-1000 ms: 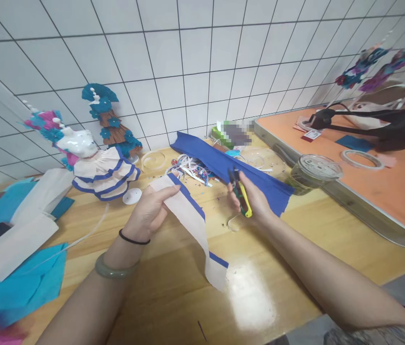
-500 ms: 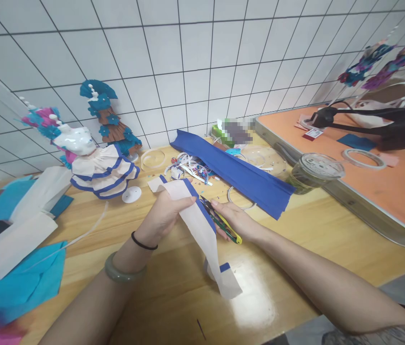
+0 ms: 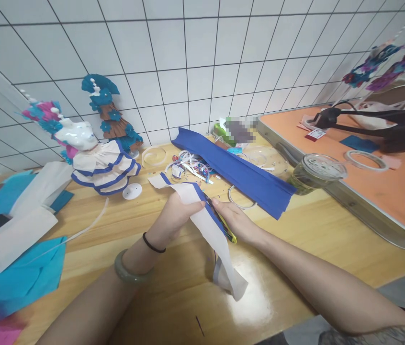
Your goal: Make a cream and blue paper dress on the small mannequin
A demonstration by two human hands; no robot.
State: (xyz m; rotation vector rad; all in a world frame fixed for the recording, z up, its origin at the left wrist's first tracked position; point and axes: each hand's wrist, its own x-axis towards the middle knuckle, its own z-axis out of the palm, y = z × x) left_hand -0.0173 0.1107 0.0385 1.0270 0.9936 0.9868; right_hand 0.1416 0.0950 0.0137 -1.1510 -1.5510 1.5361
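My left hand (image 3: 181,209) pinches a long white paper strip (image 3: 209,235) with a blue border along its right edge. The strip hangs toward me, its near end curling just over the table. In my right hand (image 3: 233,215) is a pair of scissors (image 3: 230,233) with a yellow and dark handle. The blades lie against the blue border, close to my left thumb; the strip partly hides them. Behind my hands lies a length of blue crepe paper (image 3: 238,175), and a ring of tape (image 3: 241,197) sits partly beneath its near edge.
A doll in a ruffled white and blue skirt (image 3: 105,167) stands at the left, near a brown and teal figure (image 3: 111,115). Paper scraps (image 3: 193,165) lie against the blue paper. White and turquoise sheets (image 3: 19,258) cover the left side. A clear jar (image 3: 317,172) stands by the orange board (image 3: 378,191).
My left hand and the strip have shifted slightly right, toward the scissors. The scissors' handles have come closer together, and more of them is behind the strip.
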